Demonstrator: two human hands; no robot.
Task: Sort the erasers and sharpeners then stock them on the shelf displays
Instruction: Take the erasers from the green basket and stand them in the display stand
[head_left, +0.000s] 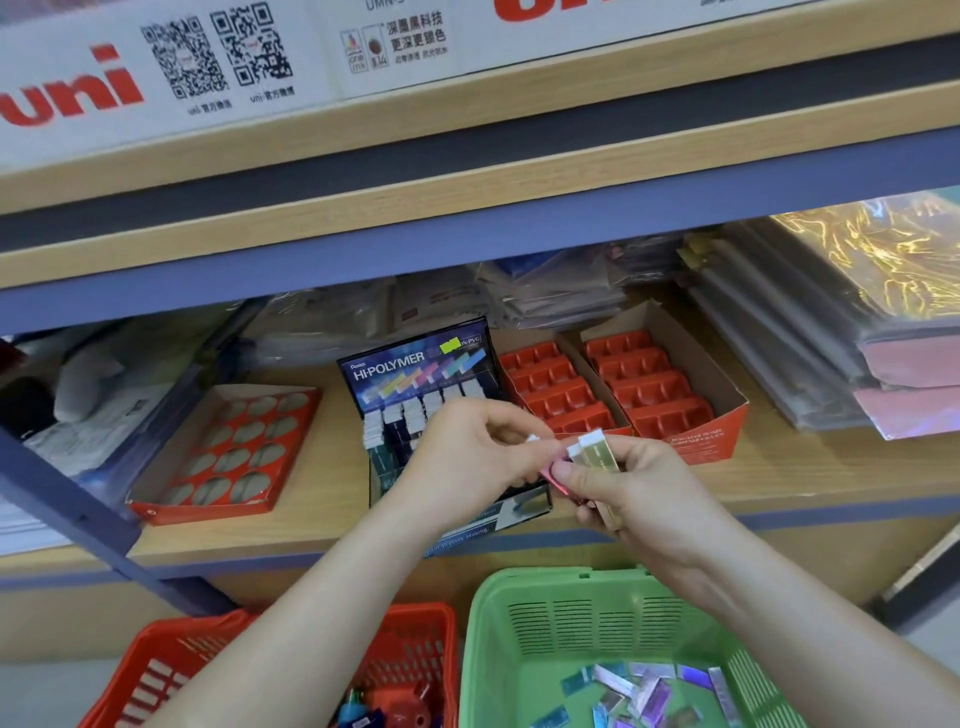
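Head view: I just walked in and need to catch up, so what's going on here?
A person is stocking erasers at a shelf. The right hand grips a small bunch of erasers, and the left hand pinches a single eraser in front of the partly filled Hi-Polymer display box. More loose erasers lie in the green basket below. The red trays beside it are empty.

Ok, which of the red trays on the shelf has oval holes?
The red tray left of the Hi-Polymer box; the two trays right of it have rectangular pockets instead.
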